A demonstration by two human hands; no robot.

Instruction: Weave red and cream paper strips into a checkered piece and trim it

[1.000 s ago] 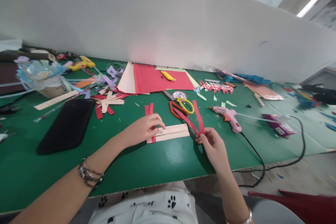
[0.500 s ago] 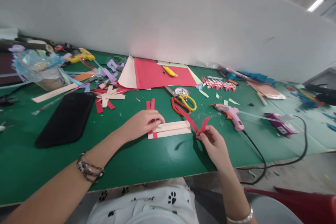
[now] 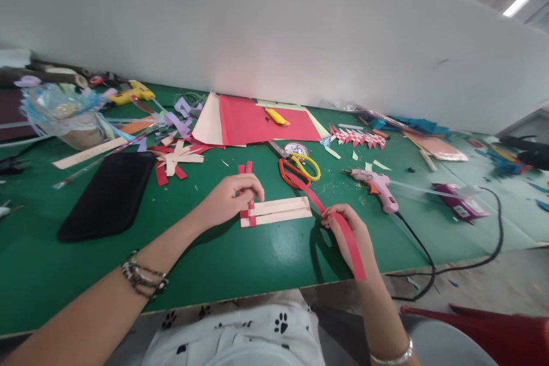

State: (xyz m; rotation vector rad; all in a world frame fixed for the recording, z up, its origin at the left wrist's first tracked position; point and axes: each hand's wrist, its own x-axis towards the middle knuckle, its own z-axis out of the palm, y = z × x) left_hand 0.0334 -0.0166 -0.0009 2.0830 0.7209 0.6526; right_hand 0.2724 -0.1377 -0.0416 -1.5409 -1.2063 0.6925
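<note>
Cream paper strips [image 3: 281, 210] lie side by side on the green table [image 3: 257, 257], crossed at their left end by red strips [image 3: 246, 194]. My left hand [image 3: 229, 199] pinches and presses that crossing, fingers closed. My right hand [image 3: 349, 234] is closed on a long red paper strip [image 3: 349, 243]; one half runs up toward the scissors [image 3: 298, 168], the other folds back over my hand toward me.
A pink glue gun [image 3: 377, 189] with a black cord [image 3: 433, 263] lies right of my hand. A black phone [image 3: 109, 194] lies at left. Red paper sheets [image 3: 257, 120], a yellow cutter [image 3: 277, 117], paper scraps [image 3: 178, 157] and a woven piece [image 3: 358, 138] sit farther back. A white wall [image 3: 274, 28] bounds the table.
The free half of the red strip in my right hand has flipped from pointing up and away to lying back over my hand. My left hand stays on the crossing.
</note>
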